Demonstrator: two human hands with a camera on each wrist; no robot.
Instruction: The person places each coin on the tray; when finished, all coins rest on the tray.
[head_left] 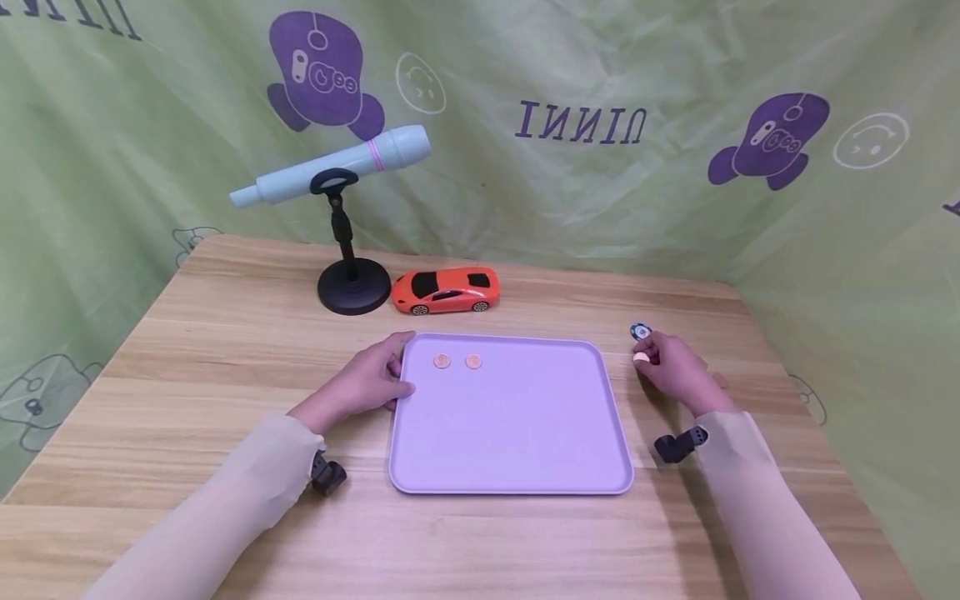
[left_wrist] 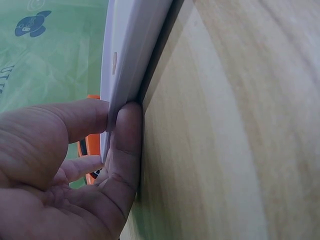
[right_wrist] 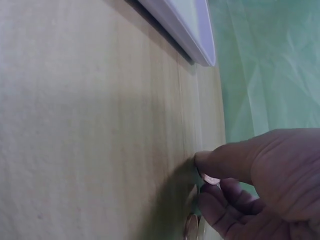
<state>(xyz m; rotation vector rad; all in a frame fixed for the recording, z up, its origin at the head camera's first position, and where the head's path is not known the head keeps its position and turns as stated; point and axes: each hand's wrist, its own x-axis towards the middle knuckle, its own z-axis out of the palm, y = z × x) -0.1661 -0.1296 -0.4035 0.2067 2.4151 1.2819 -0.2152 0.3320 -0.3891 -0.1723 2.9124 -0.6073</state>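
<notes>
A lilac tray (head_left: 517,425) lies on the table, with two copper coins, one coin (head_left: 442,361) beside another coin (head_left: 473,361), near its far left corner. My left hand (head_left: 372,373) grips the tray's left rim; in the left wrist view, the thumb and fingers (left_wrist: 127,130) sit on opposite sides of that rim. Right of the tray, my right hand (head_left: 675,371) pinches a coin (right_wrist: 210,179) between thumb and fingertips, low over the table. Just beyond those fingertips is a blue-and-white poker chip (head_left: 641,331). Another coin (right_wrist: 191,227) lies close below the fingers in the right wrist view.
At the back left, a light blue toy telescope (head_left: 337,171) rests on a black stand (head_left: 354,286). An orange toy car (head_left: 446,290) is right beside the stand's base, behind the tray. A copper disc (head_left: 721,380) shows right of my right wrist. Green patterned cloth (head_left: 585,192) hangs behind the table.
</notes>
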